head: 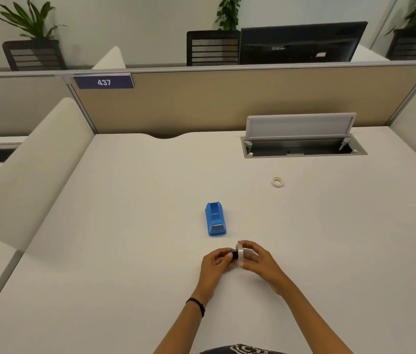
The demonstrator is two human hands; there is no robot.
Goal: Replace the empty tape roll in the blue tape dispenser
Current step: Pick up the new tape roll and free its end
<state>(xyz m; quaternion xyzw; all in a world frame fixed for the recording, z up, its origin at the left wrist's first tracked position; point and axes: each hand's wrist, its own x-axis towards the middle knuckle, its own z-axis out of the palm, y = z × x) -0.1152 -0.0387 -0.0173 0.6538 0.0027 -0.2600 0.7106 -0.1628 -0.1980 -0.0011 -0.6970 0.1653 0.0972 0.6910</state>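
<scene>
Lower centre: left hand [216,261] pinches a dark hub [234,257], right hand [255,259] grips the tape roll [240,256], apparently mid-mounting; next, seating both in the blue dispenser [215,219].

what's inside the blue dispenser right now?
The dispenser looks empty: open blue cradle, no roll or hub. The left hand holds a black hub against the tape roll in the right hand. The cradle floor is unclear.

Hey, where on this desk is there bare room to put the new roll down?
Bare desk lies left of the blue tape dispenser, and between it and the small roll by the open cable hatch. Crowded only near both hands, just below the dispenser.
</scene>
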